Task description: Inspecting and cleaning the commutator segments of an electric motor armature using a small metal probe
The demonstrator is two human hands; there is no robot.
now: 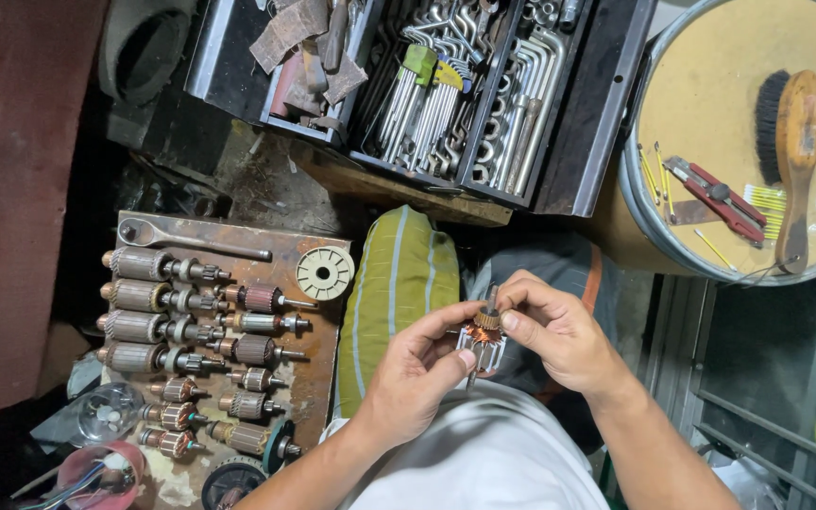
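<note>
Left hand (417,373): fingers curled around the lower part of a small motor armature (482,342), thumb pressed against its laminated core, grasping it from below.
Right hand (554,331): fingertips pinched on the armature's upper end near the copper commutator, thumb set against its side, grasping it from above.
Armature position: held upright between both hands, above the lap, just right of a green striped cushion (394,283).
Rusty tray (318,378): left of the cushion, carrying rows of larger and smaller armatures (158,297) laid side by side, shafts pointing right.
On the tray's top edge: a ratchet wrench (191,238) lying flat, with a cream plastic disc (325,273) near its right end.
Toolbox (427,85): open at top centre, compartments filled with hex keys, bent wrenches and sandpaper scraps.
Round drum lid (710,104): at upper right, bearing a wooden-backed brush (790,151), a red utility knife (720,196) and thin yellow sticks.
</note>
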